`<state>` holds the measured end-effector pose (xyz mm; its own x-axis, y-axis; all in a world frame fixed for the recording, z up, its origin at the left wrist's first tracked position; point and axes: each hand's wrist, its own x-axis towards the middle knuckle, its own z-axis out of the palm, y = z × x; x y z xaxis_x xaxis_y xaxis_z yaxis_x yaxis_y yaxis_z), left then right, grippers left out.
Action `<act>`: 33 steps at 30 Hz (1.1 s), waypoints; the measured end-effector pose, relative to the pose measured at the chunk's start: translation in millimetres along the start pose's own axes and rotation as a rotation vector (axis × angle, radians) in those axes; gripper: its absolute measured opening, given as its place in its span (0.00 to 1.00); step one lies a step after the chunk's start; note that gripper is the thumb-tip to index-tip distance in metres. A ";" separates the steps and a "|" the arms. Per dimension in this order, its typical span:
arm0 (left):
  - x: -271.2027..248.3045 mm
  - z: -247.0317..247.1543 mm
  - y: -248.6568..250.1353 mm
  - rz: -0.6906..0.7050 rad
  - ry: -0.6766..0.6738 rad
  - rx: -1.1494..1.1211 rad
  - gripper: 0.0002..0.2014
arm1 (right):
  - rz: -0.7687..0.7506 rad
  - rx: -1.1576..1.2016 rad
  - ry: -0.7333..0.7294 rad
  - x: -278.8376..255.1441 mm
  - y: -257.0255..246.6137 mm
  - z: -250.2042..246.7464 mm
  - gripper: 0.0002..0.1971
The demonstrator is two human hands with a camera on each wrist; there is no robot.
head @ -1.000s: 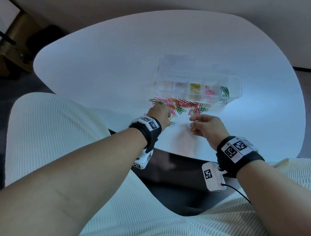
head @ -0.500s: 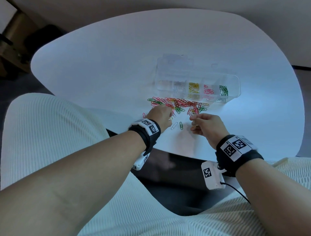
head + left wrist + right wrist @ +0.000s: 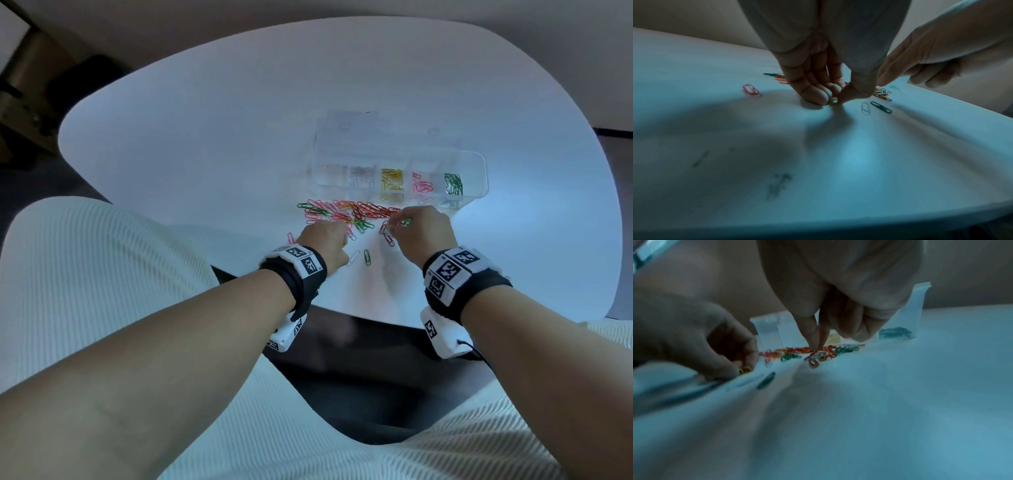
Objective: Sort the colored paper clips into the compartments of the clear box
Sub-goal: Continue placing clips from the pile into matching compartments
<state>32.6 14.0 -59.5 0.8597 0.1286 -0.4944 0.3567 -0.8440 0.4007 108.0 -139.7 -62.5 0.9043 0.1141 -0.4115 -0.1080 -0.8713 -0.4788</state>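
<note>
A pile of red, pink, green and yellow paper clips [image 3: 356, 214] lies in front of the clear box [image 3: 474, 171]. The box's compartments hold white clips [image 3: 361, 174], yellow clips [image 3: 392, 180], pink clips [image 3: 423, 186] and green clips [image 3: 454, 183]. My left hand [image 3: 325, 236] is at the pile's near edge. Its thumb and fingers pinch a yellow clip [image 3: 834, 101] against the table. My right hand [image 3: 411, 226] reaches into the pile's right end, thumb and forefinger tips [image 3: 813, 340] together on the red clips. A green clip [image 3: 406, 222] shows among its curled fingers.
Between my hands, a white clip [image 3: 352, 257] and a green clip [image 3: 367, 257] lie loose on the white table [image 3: 205, 154]. A pink clip [image 3: 291, 237] lies left of my left hand. The box's clear lid [image 3: 356, 130] lies open behind it. The table's near edge runs just below my wrists.
My right hand has moved forward from the table's near part to the right end of the pile. My left hand has stayed at the pile's near edge.
</note>
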 end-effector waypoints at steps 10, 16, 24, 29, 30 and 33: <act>-1.3 -1.9 0.4 -0.008 -0.007 -0.030 0.09 | 0.059 -0.134 -0.042 10.2 -9.9 0.1 0.05; -2.0 -2.5 -0.2 0.007 -0.017 -0.014 0.09 | 0.042 -0.095 -0.101 14.9 -5.4 1.9 0.06; 2.1 -5.5 -2.5 0.002 -0.005 -0.110 0.06 | 0.240 0.899 -0.191 -0.2 18.7 -28.0 0.02; 4.0 -14.8 8.6 0.041 0.068 -0.280 0.06 | 0.274 1.481 -0.477 -6.1 12.0 -50.9 0.05; 3.8 -17.4 11.4 0.054 0.100 -0.305 0.06 | 0.272 1.553 -0.502 -7.1 7.4 -55.6 0.03; 4.6 -28.0 20.5 0.056 0.196 -0.409 0.03 | 0.271 1.617 -0.480 -3.4 -7.5 -68.5 0.02</act>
<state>54.1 11.9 -31.9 0.9207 0.2184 -0.3235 0.3889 -0.5821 0.7141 134.1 -166.2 -4.4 0.6273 0.4416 -0.6415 -0.7769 0.4126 -0.4757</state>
